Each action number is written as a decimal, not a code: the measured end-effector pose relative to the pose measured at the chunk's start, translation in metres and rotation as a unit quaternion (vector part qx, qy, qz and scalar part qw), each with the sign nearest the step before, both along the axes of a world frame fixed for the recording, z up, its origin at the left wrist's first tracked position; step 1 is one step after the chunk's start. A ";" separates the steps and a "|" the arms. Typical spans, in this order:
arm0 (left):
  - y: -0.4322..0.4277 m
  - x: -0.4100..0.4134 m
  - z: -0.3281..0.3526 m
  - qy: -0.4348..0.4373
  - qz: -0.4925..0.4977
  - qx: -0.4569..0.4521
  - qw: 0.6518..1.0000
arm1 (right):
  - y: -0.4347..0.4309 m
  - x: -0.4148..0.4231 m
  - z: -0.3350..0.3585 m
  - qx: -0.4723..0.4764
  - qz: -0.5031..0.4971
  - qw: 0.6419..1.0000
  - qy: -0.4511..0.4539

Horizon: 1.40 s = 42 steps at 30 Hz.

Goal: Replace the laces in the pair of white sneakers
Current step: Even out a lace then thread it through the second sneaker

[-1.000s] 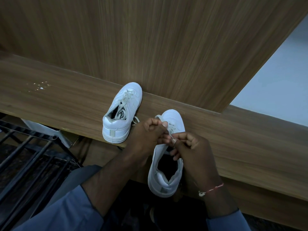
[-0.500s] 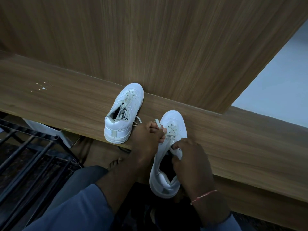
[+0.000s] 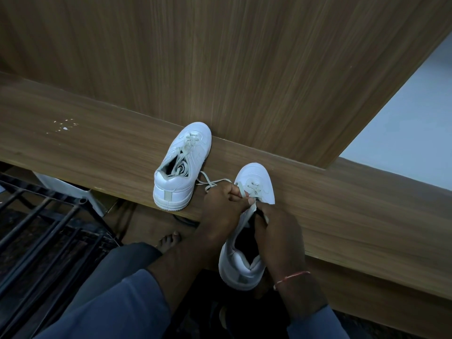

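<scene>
Now my left hand (image 3: 223,206) is closed around the lace (image 3: 239,188). I pinch it between thumb and fingers, just beside the far eyelets of the near shoe (image 3: 244,267). A loose part of the same lace runs out to the left of my fist and lies on the shelf (image 3: 97,148). My right hand (image 3: 277,232) is curled on the upper edge of this shoe, near the tongue, and keeps it steady. I cannot tell whether it also pinches a lace end there. A red thread (image 3: 292,275) is around that wrist.

The near shoe lies with its toe on the shelf and its heel over the near edge, close to my body. The lace crosses only at the eyelets nearest the toe. The part toward the opening looks bare, as far as my hands let me see, so I judge this shoe is at the beginning of its lacing and most rows are left to do.

The far shoe (image 3: 182,167) stands to the left on the shelf, its toe touching the wooden panel (image 3: 244,69). It has a lace through its eyelets, loose, with the ends pushed inside the opening. I cannot say if this is the new lace or the old one. If new, that shoe needs only tightening; if old, the whole second shoe is left. A black rack (image 3: 36,228) is low on the left.
</scene>
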<state>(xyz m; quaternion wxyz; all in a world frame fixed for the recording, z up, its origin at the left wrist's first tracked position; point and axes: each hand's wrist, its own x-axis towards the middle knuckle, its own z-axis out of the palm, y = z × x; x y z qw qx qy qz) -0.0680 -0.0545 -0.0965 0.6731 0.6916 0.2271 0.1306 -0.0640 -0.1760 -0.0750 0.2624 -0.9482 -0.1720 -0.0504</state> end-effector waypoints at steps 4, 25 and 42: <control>0.002 -0.001 0.003 0.013 -0.029 -0.074 0.997 | -0.001 0.006 -0.002 0.009 -0.013 1.000 -0.001; 0.000 -0.016 0.023 -0.094 -0.170 0.329 0.924 | -0.027 0.002 0.011 0.236 0.047 0.964 0.111; -0.020 -0.011 0.016 0.002 -0.152 0.485 0.861 | -0.033 0.011 -0.008 0.306 -0.043 0.924 0.224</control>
